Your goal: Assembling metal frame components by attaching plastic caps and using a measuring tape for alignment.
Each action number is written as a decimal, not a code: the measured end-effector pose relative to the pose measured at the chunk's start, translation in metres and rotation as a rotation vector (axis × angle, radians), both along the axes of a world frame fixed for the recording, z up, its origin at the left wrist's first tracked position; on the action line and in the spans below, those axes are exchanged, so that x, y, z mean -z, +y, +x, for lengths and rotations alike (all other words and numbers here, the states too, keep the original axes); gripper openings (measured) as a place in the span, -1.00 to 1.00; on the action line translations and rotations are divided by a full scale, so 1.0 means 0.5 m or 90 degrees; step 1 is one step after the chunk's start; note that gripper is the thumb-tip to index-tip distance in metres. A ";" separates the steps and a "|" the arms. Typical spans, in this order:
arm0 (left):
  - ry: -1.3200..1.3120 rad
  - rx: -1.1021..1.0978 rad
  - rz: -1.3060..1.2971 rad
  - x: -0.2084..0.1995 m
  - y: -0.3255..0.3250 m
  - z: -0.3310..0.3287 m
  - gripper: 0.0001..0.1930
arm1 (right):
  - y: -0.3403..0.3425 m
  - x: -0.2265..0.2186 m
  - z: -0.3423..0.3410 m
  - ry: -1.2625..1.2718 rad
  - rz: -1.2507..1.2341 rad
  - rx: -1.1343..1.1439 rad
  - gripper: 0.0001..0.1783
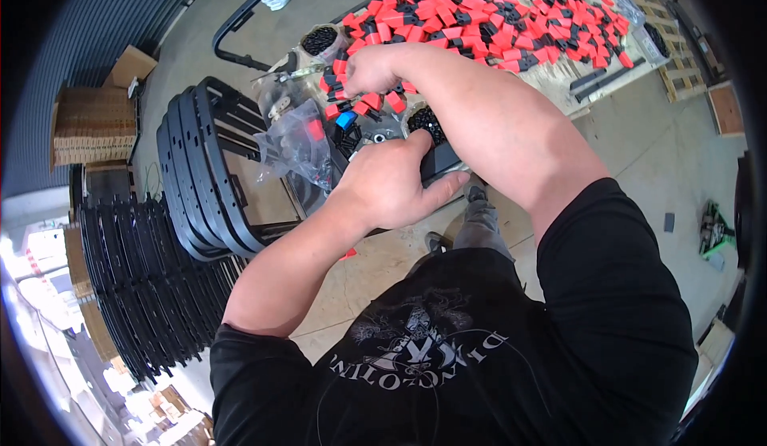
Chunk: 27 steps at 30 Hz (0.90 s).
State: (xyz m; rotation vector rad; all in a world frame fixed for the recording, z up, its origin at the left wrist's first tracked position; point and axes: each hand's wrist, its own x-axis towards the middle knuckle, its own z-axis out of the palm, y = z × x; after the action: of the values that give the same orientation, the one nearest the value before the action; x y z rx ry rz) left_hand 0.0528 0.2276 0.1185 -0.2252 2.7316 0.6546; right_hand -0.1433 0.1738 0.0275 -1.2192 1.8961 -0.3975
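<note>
My right hand [371, 71] reaches across to the near left edge of a big pile of red and black plastic clips [495, 15], its fingers curled over a few of them. Whether it grips one is hidden. My left hand [391, 184] sits lower, clasping a flat black part [441, 161] at the table's edge. A small blue piece [345, 118] lies between the two hands. A round tub of small black pieces [427, 120] stands just beyond my left thumb.
A clear plastic bag [300, 142] with red and black parts hangs left of my left hand. Black metal frames [200, 166] are stacked upright at the left, with cardboard boxes [92, 122] behind. Another tub of black bits [319, 40] and two black bars [603, 79] lie on the wooden table [559, 87].
</note>
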 end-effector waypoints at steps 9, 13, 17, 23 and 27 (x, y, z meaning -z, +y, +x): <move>0.300 -0.234 0.272 0.032 -0.097 0.068 -0.52 | 0.013 0.027 -0.033 -0.005 0.011 0.029 -0.56; -0.088 -0.462 0.461 0.022 -0.110 0.171 -0.60 | 0.002 0.027 -0.034 -0.038 0.024 0.039 -0.57; -0.036 -0.347 0.359 0.016 -0.104 0.171 -0.66 | 0.004 0.017 -0.014 -0.067 0.000 0.047 -0.59; -0.091 -0.388 0.338 0.016 -0.096 0.147 -0.69 | 0.015 0.029 -0.026 -0.064 -0.011 0.079 -0.58; -0.054 -0.369 0.468 0.033 -0.133 0.172 -0.61 | 0.018 0.018 -0.032 -0.074 0.018 0.071 -0.62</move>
State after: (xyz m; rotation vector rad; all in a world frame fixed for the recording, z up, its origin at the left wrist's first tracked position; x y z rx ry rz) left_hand 0.1387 0.1609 0.1021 -0.8336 2.1399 1.6836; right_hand -0.1593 0.1831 0.0185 -1.0520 1.8678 -0.4891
